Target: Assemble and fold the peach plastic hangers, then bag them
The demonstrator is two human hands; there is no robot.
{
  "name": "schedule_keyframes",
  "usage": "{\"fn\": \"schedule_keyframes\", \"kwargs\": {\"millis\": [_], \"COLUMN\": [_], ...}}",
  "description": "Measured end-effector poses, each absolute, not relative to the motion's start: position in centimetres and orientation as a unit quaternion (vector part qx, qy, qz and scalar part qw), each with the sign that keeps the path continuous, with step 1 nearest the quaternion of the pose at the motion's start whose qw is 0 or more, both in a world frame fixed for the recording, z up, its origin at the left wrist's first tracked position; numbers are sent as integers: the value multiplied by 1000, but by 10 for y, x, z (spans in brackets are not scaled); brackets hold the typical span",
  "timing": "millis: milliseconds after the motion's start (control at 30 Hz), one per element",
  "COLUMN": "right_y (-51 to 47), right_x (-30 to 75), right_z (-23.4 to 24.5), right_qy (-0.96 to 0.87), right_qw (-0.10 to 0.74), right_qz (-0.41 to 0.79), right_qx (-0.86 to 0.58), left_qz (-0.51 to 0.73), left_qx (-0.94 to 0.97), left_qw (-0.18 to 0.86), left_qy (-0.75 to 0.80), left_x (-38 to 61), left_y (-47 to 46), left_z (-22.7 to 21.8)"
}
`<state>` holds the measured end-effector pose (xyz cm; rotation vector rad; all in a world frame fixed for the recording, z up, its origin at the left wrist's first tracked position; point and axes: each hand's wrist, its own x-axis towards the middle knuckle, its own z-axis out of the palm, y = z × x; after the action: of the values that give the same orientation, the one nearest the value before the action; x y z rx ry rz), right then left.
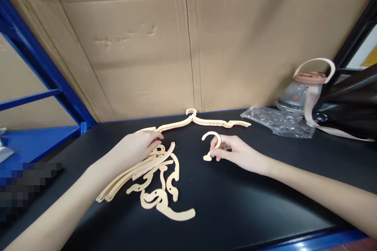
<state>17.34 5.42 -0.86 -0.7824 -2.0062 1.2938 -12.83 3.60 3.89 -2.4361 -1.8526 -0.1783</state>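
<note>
My right hand [235,152] pinches a small cream plastic hook piece [212,144] just above the black table top [229,200]. My left hand [138,146] rests with curled fingers on the top of a pile of cream curved hanger parts [156,180], touching the uppermost arms; whether it grips one I cannot make out. Behind both hands lies an assembled cream hanger [194,121], flat near the cardboard wall.
A crumpled clear plastic bag [277,121] lies at the back right, next to a clear water jug [303,94] with a pink lid and strap and a black bag [350,102]. Cardboard [188,47] walls the back. Blue shelf frame [44,70] stands at left.
</note>
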Motion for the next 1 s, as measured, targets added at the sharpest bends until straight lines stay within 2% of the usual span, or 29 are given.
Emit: {"fn": "schedule_keyframes", "kwargs": {"millis": [333, 500, 733, 1000], "right_y": [54, 54, 56, 53], "right_x": [167, 167, 168, 165], "right_z": [-13, -11, -9, -6], "right_qy": [-699, -679, -650, -631], "right_qw": [339, 337, 339, 344], "right_qz": [550, 576, 600, 608], "right_qx": [-307, -306, -320, -337], "left_qz": [-144, -183, -263, -192], "left_qx": [-815, -769, -769, -831], "left_qw": [12, -50, -141, -86], "left_qy": [-561, -610, -565, -515], "left_x": [-88, -73, -66, -52], "left_y": [24, 19, 6, -9], "left_z": [24, 18, 35, 30]}}
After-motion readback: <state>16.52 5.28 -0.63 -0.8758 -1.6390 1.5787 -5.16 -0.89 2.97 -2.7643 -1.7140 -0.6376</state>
